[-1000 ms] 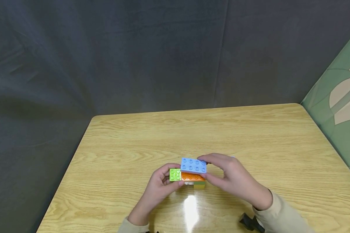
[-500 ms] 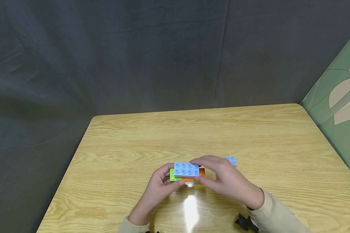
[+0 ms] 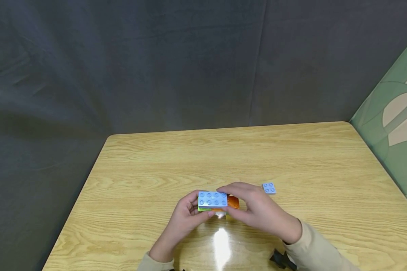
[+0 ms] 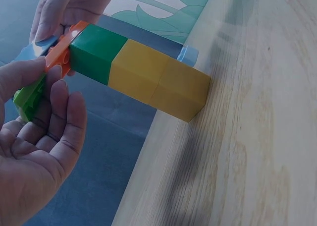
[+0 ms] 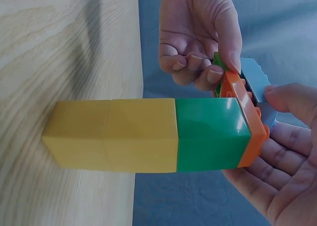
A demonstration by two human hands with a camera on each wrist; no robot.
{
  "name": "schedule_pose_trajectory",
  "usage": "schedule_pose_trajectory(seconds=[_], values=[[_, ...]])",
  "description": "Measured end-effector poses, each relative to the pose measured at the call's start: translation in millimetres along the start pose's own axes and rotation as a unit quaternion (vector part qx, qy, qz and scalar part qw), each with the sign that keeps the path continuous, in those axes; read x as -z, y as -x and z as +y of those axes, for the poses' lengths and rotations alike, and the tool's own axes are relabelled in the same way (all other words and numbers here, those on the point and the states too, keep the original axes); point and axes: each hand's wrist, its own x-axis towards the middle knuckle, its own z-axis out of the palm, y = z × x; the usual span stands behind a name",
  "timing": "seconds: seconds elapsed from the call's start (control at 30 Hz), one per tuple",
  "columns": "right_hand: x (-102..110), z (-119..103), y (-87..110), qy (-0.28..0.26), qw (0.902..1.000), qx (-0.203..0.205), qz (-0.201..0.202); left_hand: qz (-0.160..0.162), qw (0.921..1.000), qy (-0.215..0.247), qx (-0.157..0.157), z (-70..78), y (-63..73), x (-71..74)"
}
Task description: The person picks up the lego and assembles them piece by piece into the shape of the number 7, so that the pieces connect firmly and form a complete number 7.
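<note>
My left hand [image 3: 190, 210] grips the left end of an orange brick [image 5: 247, 122], thumb in front, fingers curled behind near a lime green brick [image 4: 32, 97]. Below the orange brick's other end are a dark green block [image 4: 96, 51] and two yellow blocks [image 5: 138, 132], stacked as a column on the table. Between thumb and fingers, my right hand [image 3: 254, 205] pinches the right end of a light blue eight-stud brick [image 3: 212, 199]. It lies level over the lime brick and part of the orange one, covering most of both in the head view.
A small light blue four-stud brick [image 3: 268, 188] lies on the wooden table [image 3: 139, 169], behind and right of the column. A black object [image 3: 282, 259] shows near my right sleeve. A dark curtain [image 3: 176, 67] hangs beyond the table, with a green patterned panel [image 3: 401, 124] at right.
My right hand has moved the light blue eight-stud brick left and straightened it, from over the orange brick to over the lime one. The small blue brick has come into view. My left hand stays put.
</note>
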Motion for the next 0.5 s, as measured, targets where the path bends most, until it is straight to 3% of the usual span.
schedule_pose_trajectory(seconds=[0.5], values=[[-1.5,-3.9,-3.0,0.009,0.9994,-0.020,-0.028,0.009,0.9997,-0.013,0.018,2.6,0.5,-0.1]])
